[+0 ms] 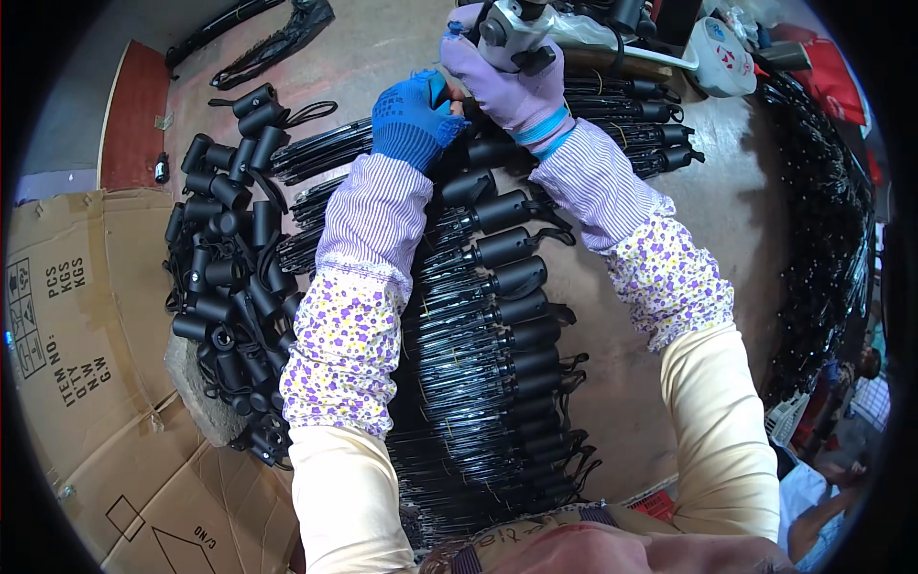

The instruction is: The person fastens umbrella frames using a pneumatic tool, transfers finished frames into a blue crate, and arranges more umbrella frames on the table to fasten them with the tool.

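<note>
Head view: two gloved hands at work above a counter (708,287) laden with black umbrella parts. The left grip (413,120), in blue, has its fingers bent and drawn toward the thumb; whether anything is pinched between them cannot be told. The right grip (507,91), in purple, is curled about a grey hand tool (516,36), at the far side of the counter and just beside the left grip; the exact finger closure is partly hidden. Umbrella frames (459,359) lie in a long row between the forearms, their black handles (518,277) turned to the right; further frames lie beneath and beside the hands. Loose handles (225,225), some with wrist loops (311,113), are heaped to the left, near a cardboard sheet (96,277).

Handling, as judged: the tool looks rigid and moderately heavy, best held around its body. Each frame is probably light and stiff lengthwise, with slender, slippery ribs that may bend or snag; the handle's smooth, firm cylinder offers the surest hold. The loops appear soft and liable to catch on neighbouring parts.
</note>
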The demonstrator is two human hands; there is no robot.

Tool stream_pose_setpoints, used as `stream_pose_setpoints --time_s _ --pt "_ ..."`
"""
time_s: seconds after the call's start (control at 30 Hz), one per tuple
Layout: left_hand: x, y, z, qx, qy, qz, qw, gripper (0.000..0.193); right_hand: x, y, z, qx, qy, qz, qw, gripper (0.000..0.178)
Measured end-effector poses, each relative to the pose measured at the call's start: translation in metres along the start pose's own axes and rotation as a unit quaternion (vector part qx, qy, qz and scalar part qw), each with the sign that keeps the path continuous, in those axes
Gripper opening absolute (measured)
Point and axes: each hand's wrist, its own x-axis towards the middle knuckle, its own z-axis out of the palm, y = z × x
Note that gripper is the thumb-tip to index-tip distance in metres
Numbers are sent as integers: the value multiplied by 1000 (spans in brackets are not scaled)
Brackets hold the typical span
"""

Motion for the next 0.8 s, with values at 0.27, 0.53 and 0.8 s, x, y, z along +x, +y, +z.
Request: stream_pose_setpoints --time_s 0.27,0.53,0.8 --pt "-18 23 -20 -156 35 1 987 10 0 -42 -39 -9 -36 69 997 21" --pt "-36 4 16 -219 -21 48 974 11 -35 -38 -34 16 -30 138 990 25" --pt "-41 -16 27 -131 -23 121 984 19 -41 -49 -15 27 36 169 985 26"
